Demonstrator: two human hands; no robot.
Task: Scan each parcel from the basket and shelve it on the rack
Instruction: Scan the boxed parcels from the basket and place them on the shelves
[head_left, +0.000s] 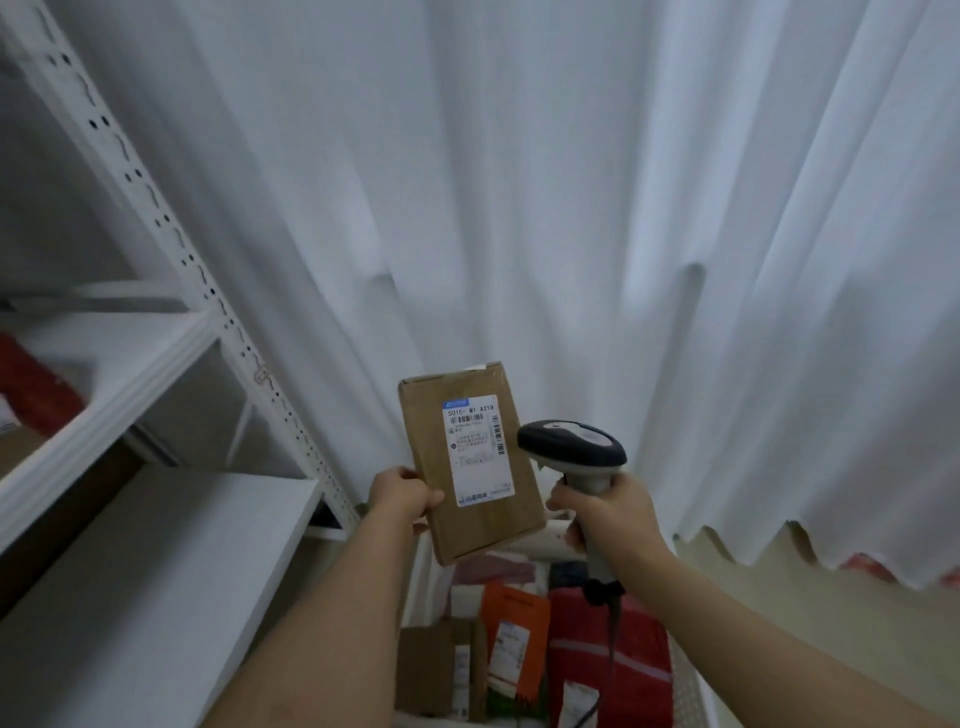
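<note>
Basket (691, 691) parcels half-hidden beneath left hand's (402, 496) box (470, 462), right hand's (613, 512) scanner (571, 449).

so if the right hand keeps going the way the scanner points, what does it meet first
Probably the cardboard parcel held in the left hand: the scanner in the right hand aims at its label, though depth is unclear.

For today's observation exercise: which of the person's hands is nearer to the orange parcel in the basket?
Right. The right hand, gripping the scanner, is above and slightly right of the orange parcel; the left hand, holding the brown box, is higher and further left.
</note>
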